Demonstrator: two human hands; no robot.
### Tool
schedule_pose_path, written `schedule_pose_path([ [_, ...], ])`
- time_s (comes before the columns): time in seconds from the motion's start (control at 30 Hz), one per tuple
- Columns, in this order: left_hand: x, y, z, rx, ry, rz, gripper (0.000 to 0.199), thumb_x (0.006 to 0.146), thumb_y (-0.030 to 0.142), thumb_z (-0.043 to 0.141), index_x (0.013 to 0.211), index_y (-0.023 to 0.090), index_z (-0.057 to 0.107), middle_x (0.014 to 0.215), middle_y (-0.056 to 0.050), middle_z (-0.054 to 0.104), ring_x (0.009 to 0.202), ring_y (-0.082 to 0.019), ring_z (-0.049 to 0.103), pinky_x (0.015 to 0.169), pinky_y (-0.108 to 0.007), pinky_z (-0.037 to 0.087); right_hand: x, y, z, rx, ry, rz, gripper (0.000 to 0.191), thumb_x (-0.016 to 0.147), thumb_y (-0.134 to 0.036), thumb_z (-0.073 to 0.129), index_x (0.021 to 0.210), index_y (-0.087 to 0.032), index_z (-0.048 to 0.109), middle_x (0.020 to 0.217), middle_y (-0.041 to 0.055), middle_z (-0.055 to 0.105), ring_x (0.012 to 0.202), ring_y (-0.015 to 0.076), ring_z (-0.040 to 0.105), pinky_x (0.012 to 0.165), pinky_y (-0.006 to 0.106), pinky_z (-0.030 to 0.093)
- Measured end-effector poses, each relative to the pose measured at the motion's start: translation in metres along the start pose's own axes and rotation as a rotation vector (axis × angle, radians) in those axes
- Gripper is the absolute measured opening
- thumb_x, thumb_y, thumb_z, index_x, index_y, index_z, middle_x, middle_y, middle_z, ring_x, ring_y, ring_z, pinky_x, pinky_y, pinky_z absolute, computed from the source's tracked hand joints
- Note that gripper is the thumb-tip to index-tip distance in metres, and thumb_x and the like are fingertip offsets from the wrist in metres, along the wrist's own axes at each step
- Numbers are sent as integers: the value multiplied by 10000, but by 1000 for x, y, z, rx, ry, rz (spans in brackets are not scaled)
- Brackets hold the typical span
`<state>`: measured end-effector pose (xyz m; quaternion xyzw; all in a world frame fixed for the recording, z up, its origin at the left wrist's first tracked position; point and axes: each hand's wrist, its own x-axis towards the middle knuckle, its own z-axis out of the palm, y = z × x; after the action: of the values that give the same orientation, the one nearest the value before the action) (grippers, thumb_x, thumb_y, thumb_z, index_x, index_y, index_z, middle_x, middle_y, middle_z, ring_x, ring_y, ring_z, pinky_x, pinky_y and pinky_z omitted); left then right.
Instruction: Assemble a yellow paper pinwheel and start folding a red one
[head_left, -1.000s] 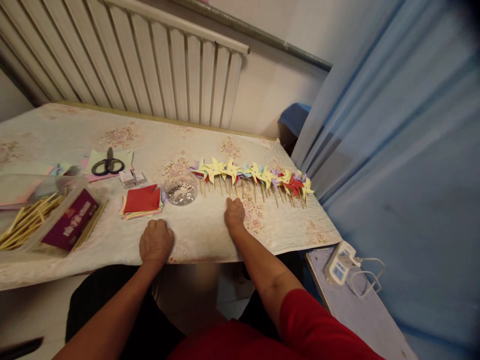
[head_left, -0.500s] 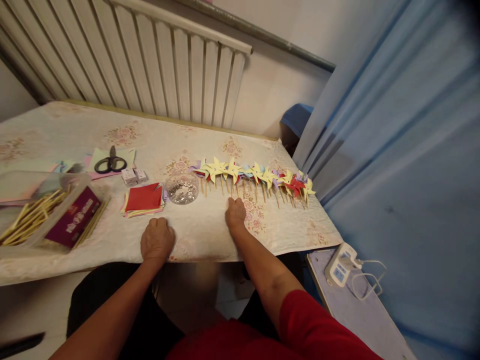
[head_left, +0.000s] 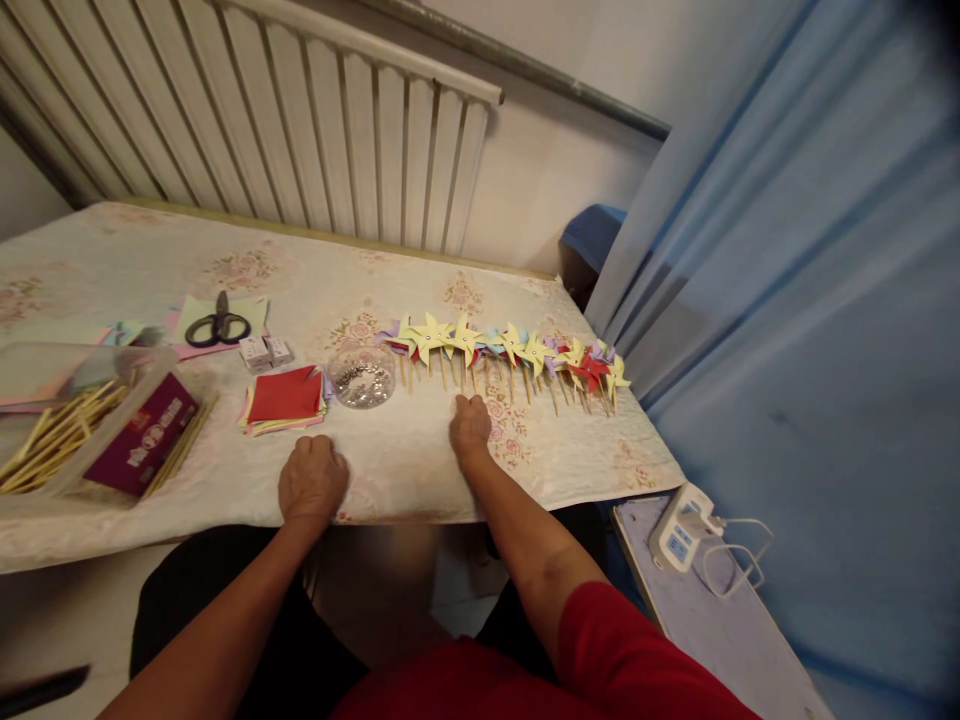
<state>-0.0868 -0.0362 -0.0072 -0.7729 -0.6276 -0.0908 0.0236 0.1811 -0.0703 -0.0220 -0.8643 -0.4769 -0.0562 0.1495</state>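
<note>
My left hand point(head_left: 313, 478) rests as a closed fist on the tablecloth near the front edge, just below a stack of cut paper squares point(head_left: 283, 397) with a red one on top. My right hand point(head_left: 471, 426), likewise a fist, lies on the cloth further right; nothing shows in either. Beyond it stretches a row of paper pinwheels point(head_left: 535, 354) on thin sticks, mostly yellow on top, with red, purple and blue among them. A round clear dish point(head_left: 363, 378) of small shiny pieces sits between the paper stack and the pinwheels.
At left stands a clear plastic box point(head_left: 150, 435) with a purple label, holding several thin sticks point(head_left: 67, 430). Black-handled scissors point(head_left: 218, 325) lie on paper sheets, beside two small white boxes point(head_left: 266, 352). A white power strip point(head_left: 681, 530) with a cable sits right of the table, beside a blue curtain point(head_left: 810, 330).
</note>
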Motion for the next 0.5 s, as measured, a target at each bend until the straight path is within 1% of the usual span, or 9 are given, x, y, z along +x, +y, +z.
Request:
schedule_pose_path([
  [0.23,-1,0,1,-3,34,4,291,962,277,377,1005,141,631,1013,-143,618,864,-269,615,664,-368,393,0,1,3,11,20,12,279,961,-114,447,1063,-200,692,997,86,602,917,204,549,745,286,383],
  [0.5,0,-2,3,-13,30,10,312,964,279,360,992,140,638,994,-148,616,848,-274,606,658,-372,385,2,2,5,10,10,21,275,949,-102,449,1040,-192,693,996,89,607,901,202,556,739,285,390],
])
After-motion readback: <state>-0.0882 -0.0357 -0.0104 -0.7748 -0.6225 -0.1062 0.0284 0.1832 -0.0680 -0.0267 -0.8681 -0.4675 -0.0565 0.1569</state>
